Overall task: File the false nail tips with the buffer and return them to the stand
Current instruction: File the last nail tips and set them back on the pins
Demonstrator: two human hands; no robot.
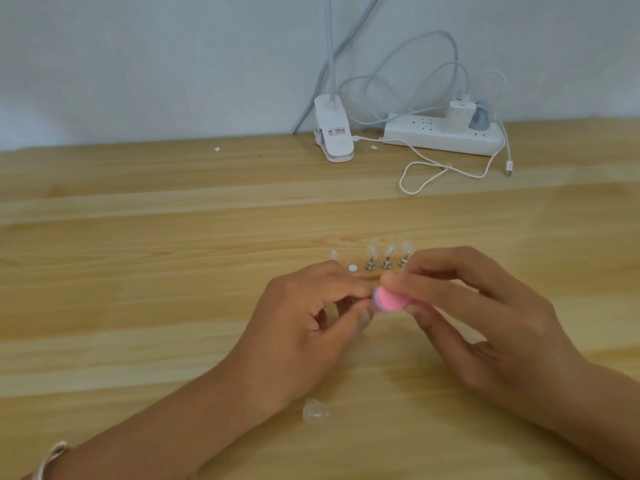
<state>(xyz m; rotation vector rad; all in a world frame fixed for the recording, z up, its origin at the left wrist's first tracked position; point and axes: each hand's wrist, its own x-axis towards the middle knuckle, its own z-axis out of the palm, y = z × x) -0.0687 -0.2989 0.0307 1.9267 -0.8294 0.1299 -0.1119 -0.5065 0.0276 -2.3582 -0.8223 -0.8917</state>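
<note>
peeking from the right hand (485, 317): a pink, lilac-edged buffer (388, 302).

stand (386, 263) behind hands (381, 306) — on table (138, 271)

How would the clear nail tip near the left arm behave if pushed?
The nail tip looks thin and small, so probably very light. Its curved, glossy shape would likely skid or rock on the smooth wooden table. Pinching it may be fiddly.
</note>
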